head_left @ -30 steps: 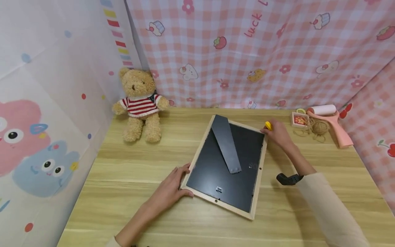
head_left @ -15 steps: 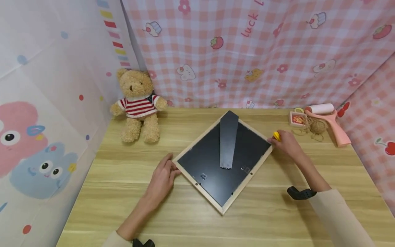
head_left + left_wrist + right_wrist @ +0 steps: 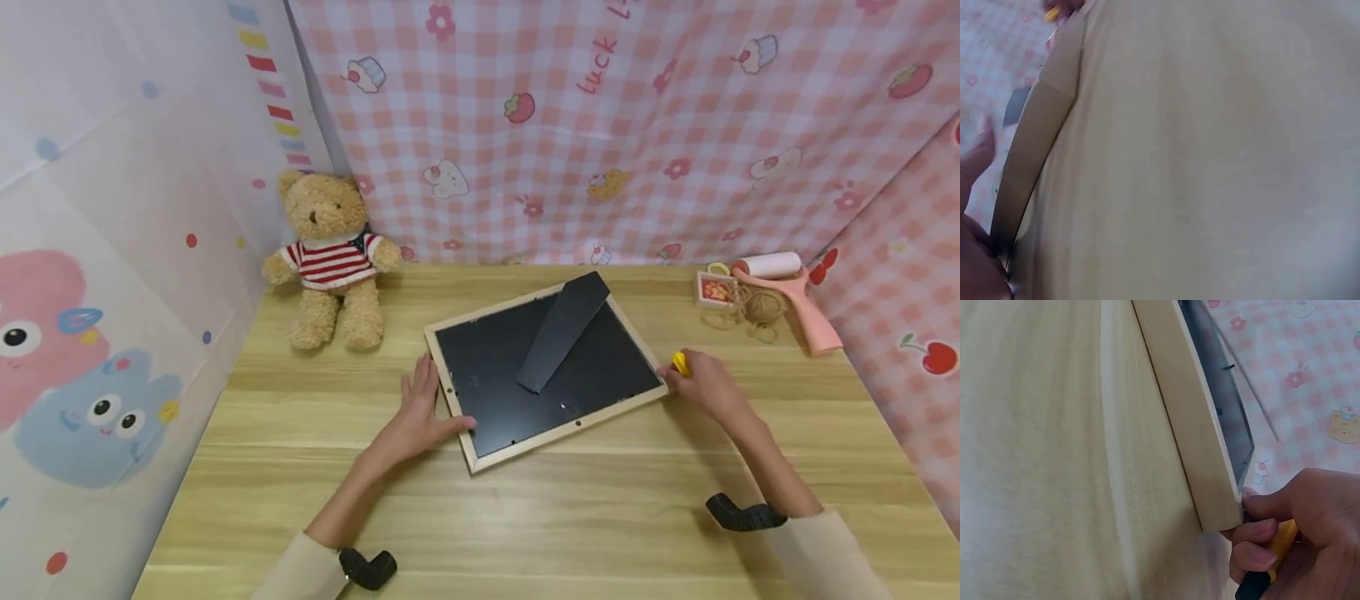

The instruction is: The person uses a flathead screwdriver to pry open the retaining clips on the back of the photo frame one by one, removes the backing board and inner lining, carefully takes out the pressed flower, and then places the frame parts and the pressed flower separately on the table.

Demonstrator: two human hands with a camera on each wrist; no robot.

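Picture frame (image 3: 581, 367) lying back-up on table (image 3: 570, 525)

We are noting the frame's stand (image 3: 564, 333) slanting across its black back. The far right corner is lying near the table's rear edge. Bare wood is showing in front, leftward toward a teddy bear (image 3: 333, 262), and rightward toward a ball of twine (image 3: 763, 307), a small box (image 3: 714, 292) and a lint roller (image 3: 776, 266). The left hand (image 3: 418, 421) is resting extended fingers against the left side, thumb spread wide over the rim; whether the thumb is pressing, we cannot tell. The right hand (image 3: 708, 387) is curling its lower fingers around a yellow-and-black handle (image 3: 1284, 545), while thumb and forefinger are meeting the near right corner.
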